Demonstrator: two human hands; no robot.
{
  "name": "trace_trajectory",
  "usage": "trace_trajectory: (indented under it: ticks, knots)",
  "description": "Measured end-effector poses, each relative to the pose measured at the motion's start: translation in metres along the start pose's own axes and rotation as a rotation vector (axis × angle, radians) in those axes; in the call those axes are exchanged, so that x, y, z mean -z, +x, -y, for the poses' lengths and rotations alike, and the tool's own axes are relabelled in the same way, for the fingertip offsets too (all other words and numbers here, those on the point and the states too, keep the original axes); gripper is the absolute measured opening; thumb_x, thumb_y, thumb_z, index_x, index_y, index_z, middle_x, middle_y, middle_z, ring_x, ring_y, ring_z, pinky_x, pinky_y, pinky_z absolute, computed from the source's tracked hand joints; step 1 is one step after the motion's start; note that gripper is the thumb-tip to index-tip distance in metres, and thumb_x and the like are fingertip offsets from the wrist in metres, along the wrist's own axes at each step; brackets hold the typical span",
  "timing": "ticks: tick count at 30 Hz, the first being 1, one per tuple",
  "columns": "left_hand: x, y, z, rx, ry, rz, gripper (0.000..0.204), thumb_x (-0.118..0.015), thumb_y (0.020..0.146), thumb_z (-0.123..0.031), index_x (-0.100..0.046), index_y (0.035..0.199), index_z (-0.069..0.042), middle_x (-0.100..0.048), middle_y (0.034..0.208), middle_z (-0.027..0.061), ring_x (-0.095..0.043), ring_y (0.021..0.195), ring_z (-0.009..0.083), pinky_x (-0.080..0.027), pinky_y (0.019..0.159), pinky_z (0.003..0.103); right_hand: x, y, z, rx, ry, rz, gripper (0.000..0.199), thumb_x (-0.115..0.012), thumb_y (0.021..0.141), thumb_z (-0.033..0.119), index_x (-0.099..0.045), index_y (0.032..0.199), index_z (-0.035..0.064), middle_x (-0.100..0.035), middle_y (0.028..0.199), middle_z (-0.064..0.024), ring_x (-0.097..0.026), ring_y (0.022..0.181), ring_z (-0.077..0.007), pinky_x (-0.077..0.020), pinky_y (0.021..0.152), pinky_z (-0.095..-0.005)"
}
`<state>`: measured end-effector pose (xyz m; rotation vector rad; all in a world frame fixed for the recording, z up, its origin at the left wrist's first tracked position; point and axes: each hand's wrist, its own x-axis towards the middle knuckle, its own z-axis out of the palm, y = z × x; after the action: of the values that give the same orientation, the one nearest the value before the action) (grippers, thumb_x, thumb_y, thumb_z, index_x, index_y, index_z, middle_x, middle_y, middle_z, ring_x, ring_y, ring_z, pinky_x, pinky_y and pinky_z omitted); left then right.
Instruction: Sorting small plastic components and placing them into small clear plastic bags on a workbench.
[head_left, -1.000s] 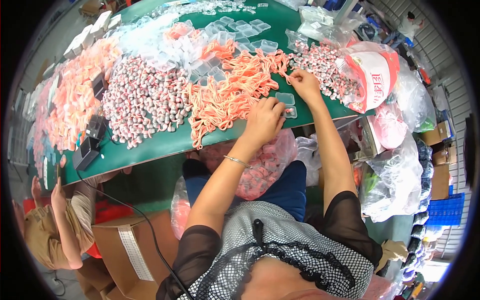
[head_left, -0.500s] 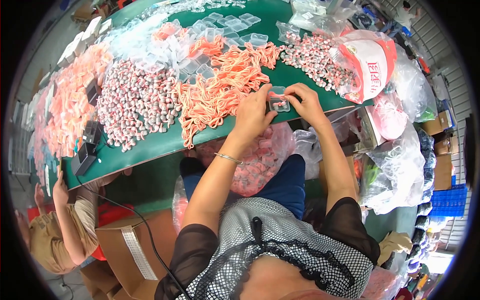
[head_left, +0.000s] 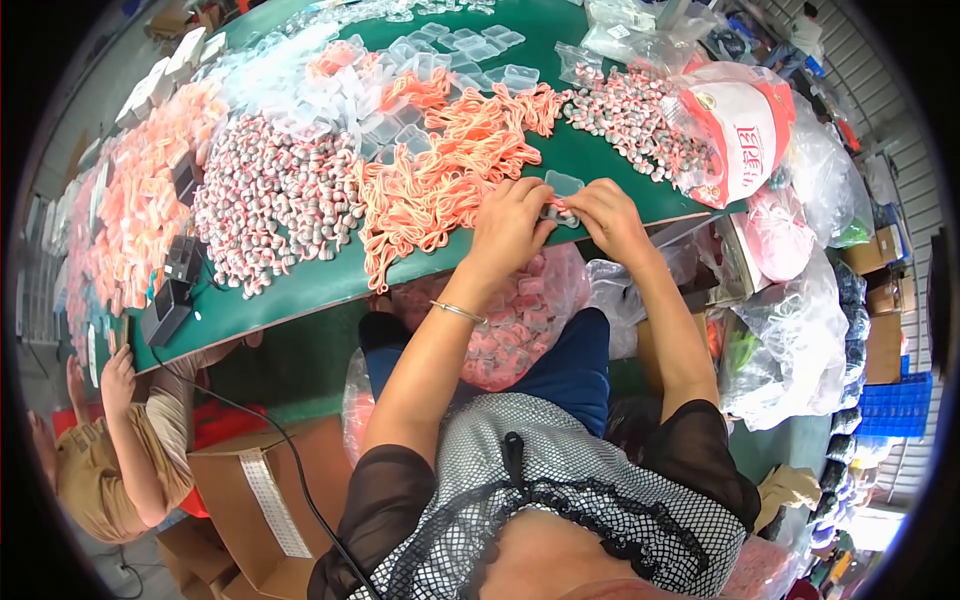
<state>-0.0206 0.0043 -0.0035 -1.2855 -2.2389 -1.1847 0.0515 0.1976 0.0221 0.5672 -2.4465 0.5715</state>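
1. Green-topped table (head_left: 640, 195), in front of both hands, rim curved by the lens.
2. Heap of looped orange cords (head_left: 480, 140), just beyond and left of the hands.
3. Large heap of small grey-and-pink rounded pieces (head_left: 275, 200), farther left; smaller heap of similar pieces (head_left: 635, 120), beyond the right hand, beside a red-and-white plastic sack (head_left: 745, 130).
4. Clear plastic bag of pinkish pieces (head_left: 510, 330), below the hands, partly hidden by forearm and table edge.
5. Co-worker's hand (head_left: 118, 378), far left; detail unclear.
6. Small clear plastic box (head_left: 565, 182), lid raised, between the hands; contents mostly covered by fingers.
7. Left hand (head_left: 505, 225): thumb and fingers narrowly parted, holding the box's left side.
8. Right hand (head_left: 610, 220): fingertips gathered at the box; pinch or mere touch, cannot tell.
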Motion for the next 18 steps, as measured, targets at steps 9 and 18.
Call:
trace_trajectory:
  ticks: [9, 18]
  knots:
    - [0.0010, 0.0003, -0.0009, -0.011, -0.010, -0.002, 0.037, -0.077, 0.072, -0.015, -0.063, 0.106, -0.009, -0.062, 0.109, 0.0062, -0.058, 0.099, 0.0285, -0.046, 0.084, 0.042, -0.0039, -0.0042, -0.0013, -0.217, 0.062, -0.008, 0.014, -0.069, 0.081, 0.007, -0.069, 0.095, 0.0039, -0.063, 0.088, -0.0092, -0.060, 0.086, -0.0280, -0.0490, 0.075, -0.0372]
    - [0.0008, 0.0001, -0.0008, 0.008, -0.007, 0.021, 0.035, -0.076, 0.072, -0.015, -0.064, 0.104, -0.010, -0.063, 0.107, 0.0061, -0.058, 0.097, 0.0280, -0.047, 0.082, 0.042, -0.0014, -0.0090, 0.0020, -0.187, -0.020, 0.020, 0.006, -0.069, 0.082, 0.006, -0.070, 0.088, 0.0050, -0.063, 0.087, -0.0091, -0.060, 0.085, -0.0273, -0.0483, 0.076, -0.0368]
